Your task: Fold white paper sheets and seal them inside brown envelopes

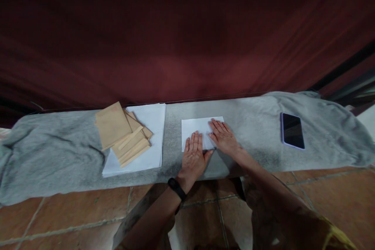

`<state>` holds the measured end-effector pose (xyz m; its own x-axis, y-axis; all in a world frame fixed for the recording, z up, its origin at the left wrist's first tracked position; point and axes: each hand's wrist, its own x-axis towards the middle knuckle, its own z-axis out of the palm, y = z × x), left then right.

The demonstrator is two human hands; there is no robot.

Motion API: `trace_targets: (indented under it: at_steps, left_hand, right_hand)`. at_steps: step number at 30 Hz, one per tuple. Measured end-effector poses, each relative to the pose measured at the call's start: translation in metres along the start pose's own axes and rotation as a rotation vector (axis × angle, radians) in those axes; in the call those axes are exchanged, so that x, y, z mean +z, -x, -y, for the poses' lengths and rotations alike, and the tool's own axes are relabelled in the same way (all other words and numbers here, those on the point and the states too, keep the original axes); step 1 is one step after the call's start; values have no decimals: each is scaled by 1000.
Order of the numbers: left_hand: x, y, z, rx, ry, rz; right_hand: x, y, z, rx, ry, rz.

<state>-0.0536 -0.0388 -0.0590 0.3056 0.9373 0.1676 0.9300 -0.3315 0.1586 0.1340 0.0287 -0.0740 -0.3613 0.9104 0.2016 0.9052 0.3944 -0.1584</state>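
Note:
A white sheet of paper [191, 126], seemingly folded, lies flat on the grey cloth in front of me. My left hand [193, 158] rests on its lower edge, palm down with fingers stretched out; a dark band circles that wrist. Over the paper's right side lies my right hand [223, 136], also flat, fingers extended. Neither hand grips anything. Both cover parts of the sheet, so its lower right portion is mostly hidden.
A stack of white paper [155, 125] sits to the left, with several brown envelopes [114, 125] piled on it. On the right lies a phone [293, 131] in a purple case. Grey cloth [249, 125] covers the narrow surface; a dark red curtain-like backdrop [175, 74] rises behind.

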Motion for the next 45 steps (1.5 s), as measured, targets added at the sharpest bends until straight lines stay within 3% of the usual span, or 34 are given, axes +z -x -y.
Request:
trace_targets:
  at_steps: [10,24,29,36,45]
  left_hand:
    - [2,-2,9,-59,5,-59]
    - [-5,-2,24,-150,-54,-24]
    - [-11,-9,19,-97,-52,-69]
    - [-1,-30,2,46,-74,-86]
    - [14,-33,11,80,-27,-22]
  right_hand:
    - [0,13,-18,28,30,-30]
    - [-3,18,-38,122,41,7]
    - [-11,11,-20,130,-12,-30]
    - [-7,6,21,-71,-71,11]
    - [1,7,23,-55,-10,13]
